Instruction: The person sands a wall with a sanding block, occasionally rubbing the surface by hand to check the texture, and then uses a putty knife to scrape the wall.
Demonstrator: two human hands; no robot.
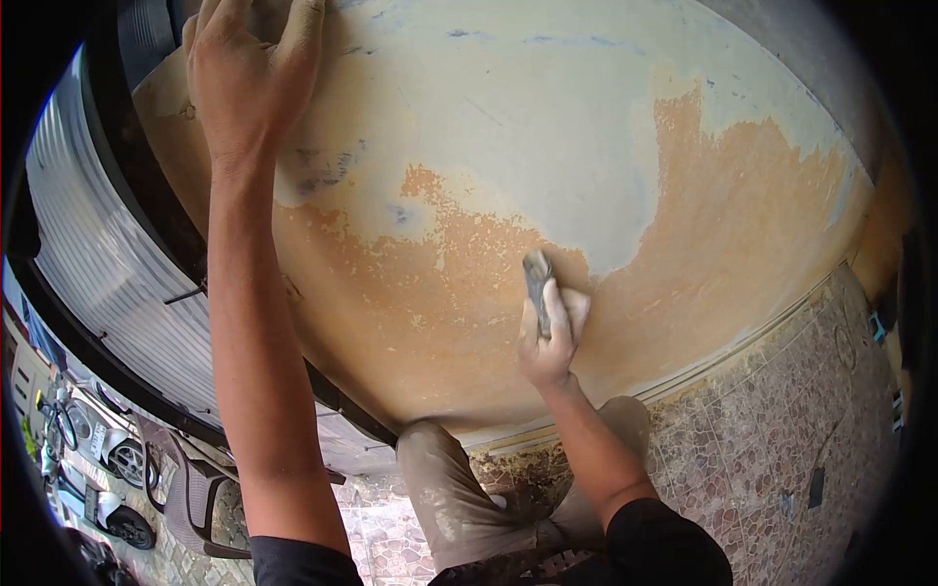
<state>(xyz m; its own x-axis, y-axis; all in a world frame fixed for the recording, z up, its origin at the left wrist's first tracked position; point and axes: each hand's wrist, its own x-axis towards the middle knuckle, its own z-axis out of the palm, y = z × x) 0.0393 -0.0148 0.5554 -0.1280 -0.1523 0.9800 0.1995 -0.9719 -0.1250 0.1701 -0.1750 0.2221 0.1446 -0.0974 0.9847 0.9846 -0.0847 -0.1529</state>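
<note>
A large curved panel (547, 127) fills the middle of the view, pale cream above and worn to patchy orange-brown below. My right hand (555, 332) is closed around a narrow dark sanding block (536, 283), held against the panel near the border of the two colours. The block's underside is hidden. At the upper left, my left hand (256, 73) lies on the pale part of the panel with thumb and fingers spread; the frame's top edge cuts off some fingertips. Nothing shows in that hand.
Dark trim (147, 186) and a ribbed, shiny surface (117, 234) border the panel at left. Below left are a brown plastic chair (200, 498) and parked motorbikes (107, 503). Patterned paving (743, 439) lies below right. My knees (435, 479) are close under the panel's lower edge.
</note>
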